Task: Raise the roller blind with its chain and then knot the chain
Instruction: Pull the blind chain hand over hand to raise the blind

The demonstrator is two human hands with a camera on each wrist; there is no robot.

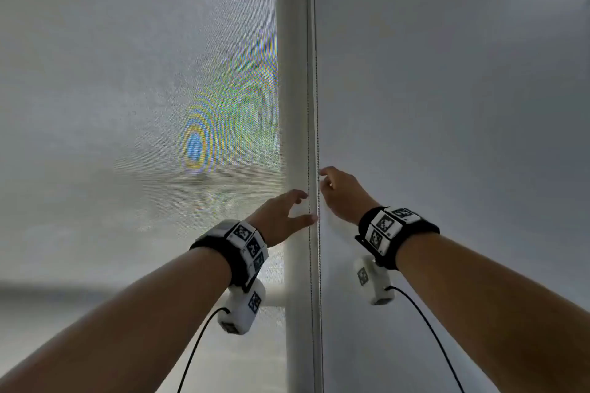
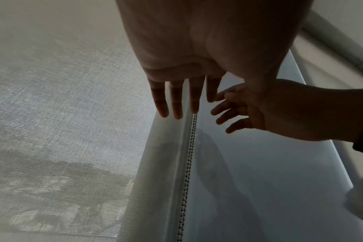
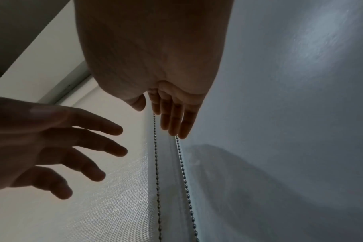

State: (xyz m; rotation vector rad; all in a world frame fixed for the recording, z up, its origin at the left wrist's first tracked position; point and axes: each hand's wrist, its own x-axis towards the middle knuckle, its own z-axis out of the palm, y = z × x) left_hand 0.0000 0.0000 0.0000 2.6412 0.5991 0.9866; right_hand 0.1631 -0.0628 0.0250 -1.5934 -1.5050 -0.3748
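The mesh roller blind (image 1: 143, 105) hangs down over the window on the left. Its bead chain (image 1: 309, 124) runs in two strands down the white frame post (image 1: 292, 73). My left hand (image 1: 307, 207) is open, thumb and fingers spread on either side of the left strand without closing on it. My right hand (image 1: 321, 178) is higher, on the right strand. In the right wrist view its fingers (image 3: 176, 121) lie straight along the chain (image 3: 155, 163), and the right strand comes out from behind the fingertips. The left wrist view shows straight left fingers (image 2: 176, 104) above the chain (image 2: 189, 163).
A plain grey-white wall (image 1: 447, 105) fills the right side, right beside the chain. The blind's top roller and casing (image 2: 332, 41) show in the left wrist view. Cables hang from both wrist cameras.
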